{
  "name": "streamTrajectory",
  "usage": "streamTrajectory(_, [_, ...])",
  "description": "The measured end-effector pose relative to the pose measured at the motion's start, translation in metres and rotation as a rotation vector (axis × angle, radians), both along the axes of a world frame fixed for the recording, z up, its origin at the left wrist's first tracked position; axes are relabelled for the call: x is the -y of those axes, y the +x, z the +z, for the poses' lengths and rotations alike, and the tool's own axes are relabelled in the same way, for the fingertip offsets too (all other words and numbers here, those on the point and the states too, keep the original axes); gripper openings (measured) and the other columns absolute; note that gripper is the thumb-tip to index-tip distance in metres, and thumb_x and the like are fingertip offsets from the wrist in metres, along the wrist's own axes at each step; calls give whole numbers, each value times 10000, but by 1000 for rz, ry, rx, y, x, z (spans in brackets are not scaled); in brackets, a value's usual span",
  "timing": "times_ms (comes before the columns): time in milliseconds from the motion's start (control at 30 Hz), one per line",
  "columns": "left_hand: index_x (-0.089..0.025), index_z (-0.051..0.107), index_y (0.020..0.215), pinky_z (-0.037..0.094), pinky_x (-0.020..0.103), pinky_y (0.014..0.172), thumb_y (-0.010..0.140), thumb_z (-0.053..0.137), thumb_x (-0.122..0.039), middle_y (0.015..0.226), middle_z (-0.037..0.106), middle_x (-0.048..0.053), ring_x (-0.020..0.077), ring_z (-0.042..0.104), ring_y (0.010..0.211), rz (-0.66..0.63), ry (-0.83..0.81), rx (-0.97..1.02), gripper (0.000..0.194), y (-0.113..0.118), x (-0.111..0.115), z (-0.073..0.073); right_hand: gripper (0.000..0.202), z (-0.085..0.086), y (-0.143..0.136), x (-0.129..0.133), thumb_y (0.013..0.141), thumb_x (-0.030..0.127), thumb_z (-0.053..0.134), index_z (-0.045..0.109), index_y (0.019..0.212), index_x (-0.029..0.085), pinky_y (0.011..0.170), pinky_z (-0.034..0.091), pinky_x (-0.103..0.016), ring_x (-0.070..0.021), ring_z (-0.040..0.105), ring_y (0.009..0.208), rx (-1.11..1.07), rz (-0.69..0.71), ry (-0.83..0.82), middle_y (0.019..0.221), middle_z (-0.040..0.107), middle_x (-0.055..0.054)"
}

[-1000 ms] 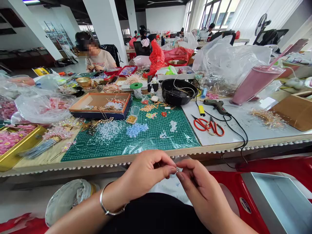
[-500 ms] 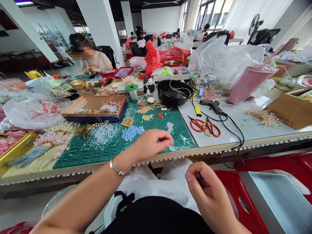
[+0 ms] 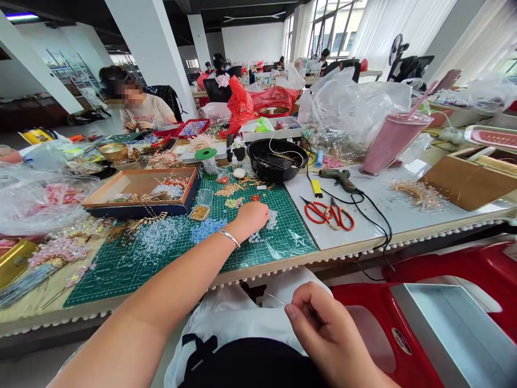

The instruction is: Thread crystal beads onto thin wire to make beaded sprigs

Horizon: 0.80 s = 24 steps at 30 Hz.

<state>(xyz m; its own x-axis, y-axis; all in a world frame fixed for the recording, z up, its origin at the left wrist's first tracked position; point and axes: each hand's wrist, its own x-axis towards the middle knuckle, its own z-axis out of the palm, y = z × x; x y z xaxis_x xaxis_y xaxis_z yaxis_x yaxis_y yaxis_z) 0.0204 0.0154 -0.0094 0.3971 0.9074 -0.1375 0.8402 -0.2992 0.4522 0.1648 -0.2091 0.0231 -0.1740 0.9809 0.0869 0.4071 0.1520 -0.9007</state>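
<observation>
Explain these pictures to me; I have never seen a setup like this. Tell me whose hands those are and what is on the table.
There is no robot here: these are a person's bare hands. One camera, worn on the head, takes all three pictures, looking forward and down; the last one shows now.

On the table lies a green mat with blue pieces, pale beads and a small box of gold beads. Behind it is a black bowl; to the right are red-handled scissors and what looks like a glue gun.

The left hand, above the bracelet, is over the mat, its fingertips hidden. The right hand, nearer the body, seems to pinch a thin strand.
</observation>
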Motion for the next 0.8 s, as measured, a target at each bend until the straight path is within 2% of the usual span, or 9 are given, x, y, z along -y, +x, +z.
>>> streamTrajectory(67, [-142,594,1022,515,353,756,894,532,-319,1011,613,69,169,599,865,12,-17,78,228,-2,3,9,194,0,0,-1,865,240,444,431,672,220,421,314,-208,-103,367,457,11,-4,17,528,368,66])
streamTrajectory(133, [-136,601,920,500,306,696,891,522,-315,895,622,59,159,595,807,24,-32,194,198,-6,13,24,188,0,1,-2,867,240,456,442,681,219,397,306,-201,-98,364,436,18,-34,53,515,370,69])
streamTrajectory(200, [-152,576,891,470,247,620,903,477,-329,842,620,54,144,593,771,28,-54,331,203,-10,35,41,179,1,4,-2,868,251,484,461,694,216,369,295,-197,-92,356,410,31,-97,134,503,379,70])
streamTrajectory(267, [-170,531,942,427,191,525,922,421,-366,864,618,46,116,593,735,15,-113,477,226,-15,68,56,170,5,6,-1,861,253,516,478,699,214,361,301,-199,-90,356,399,62,-168,247,500,395,66])
streamTrajectory(300, [-172,521,916,393,168,476,919,420,-379,821,610,32,97,581,679,0,-178,573,230,-17,86,61,165,8,7,-1,856,243,526,483,700,214,365,308,-201,-90,359,400,82,-195,304,502,404,62])
streamTrajectory(367, [-167,523,832,311,136,409,857,552,-336,745,585,8,70,546,600,24,-559,1032,174,-22,121,67,148,13,6,0,848,204,529,484,707,214,378,324,-205,-91,367,404,110,-212,398,504,416,58])
streamTrajectory(467, [-148,564,777,255,109,355,798,638,-231,697,589,0,49,527,548,80,-874,1335,113,-29,159,67,132,20,0,2,841,160,522,480,730,216,386,333,-209,-90,377,409,106,-173,467,515,443,53])
streamTrajectory(567, [-144,603,775,273,94,340,762,669,-165,711,614,11,58,556,564,131,-919,1433,71,-36,176,65,144,23,-8,5,843,156,522,469,727,221,386,334,-208,-89,376,413,87,-119,457,522,431,55])
streamTrajectory(800, [-142,634,769,329,79,349,745,681,-109,739,631,22,64,578,587,168,-859,1434,62,-46,185,68,161,26,-15,14,841,155,516,451,711,225,394,333,-218,-92,365,419,72,-75,432,523,426,50])
